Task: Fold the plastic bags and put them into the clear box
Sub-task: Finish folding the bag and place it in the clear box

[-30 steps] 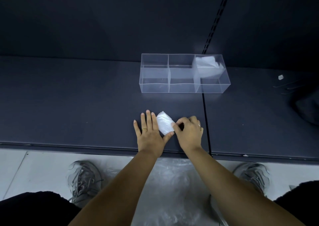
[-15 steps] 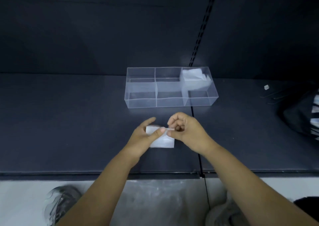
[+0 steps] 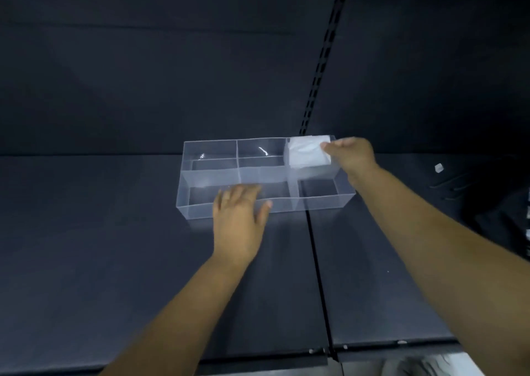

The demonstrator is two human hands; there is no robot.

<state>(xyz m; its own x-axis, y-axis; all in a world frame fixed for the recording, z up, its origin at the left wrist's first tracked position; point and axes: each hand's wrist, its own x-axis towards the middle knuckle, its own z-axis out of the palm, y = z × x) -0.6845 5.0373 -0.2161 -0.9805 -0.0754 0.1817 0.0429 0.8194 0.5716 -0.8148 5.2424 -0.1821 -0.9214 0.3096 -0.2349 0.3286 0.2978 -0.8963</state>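
My right hand (image 3: 351,157) pinches the folded bag (image 3: 308,153) by its edge at the top of the box's (image 3: 209,172) right-end compartment, ready to drop; left hand (image 3: 239,220) flat, fingers straight on the near wall, probably steadying the box, which sits toward the shelf's (image 3: 114,261) back edge.

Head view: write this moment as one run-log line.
left hand: open, by clear box front | right hand: pinches folded bag at right compartment
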